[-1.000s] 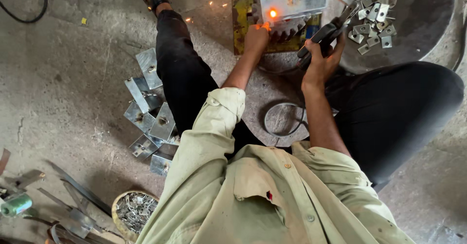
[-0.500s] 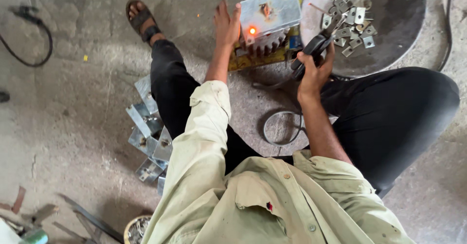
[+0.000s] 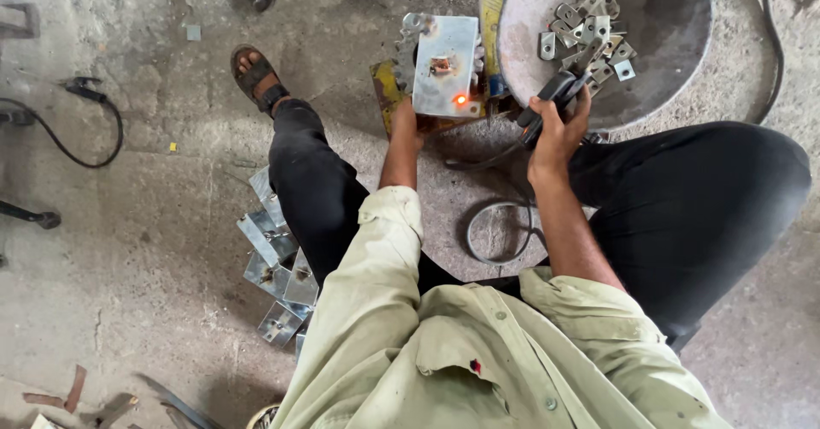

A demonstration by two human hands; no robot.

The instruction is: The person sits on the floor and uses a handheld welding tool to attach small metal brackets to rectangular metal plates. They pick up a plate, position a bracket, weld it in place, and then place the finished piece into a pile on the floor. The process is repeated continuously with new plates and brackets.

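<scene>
Shifted left hand point(image 3: 407, 126) grips plate's point(image 3: 444, 66) near edge.

Metal bowl point(image 3: 683, 96) cut off by top edge.

Soft even daylight, faint shadows, sharp focus, slight wide-angle stretch at edges.

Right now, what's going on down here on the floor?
A person sits on the concrete floor doing metalwork. The left hand steadies a square steel plate bearing a glowing orange spot, over a toothed gear. The right hand grips a black welding holder. A round metal pan holds small brackets; more plates lie stacked beside the left leg.
</scene>
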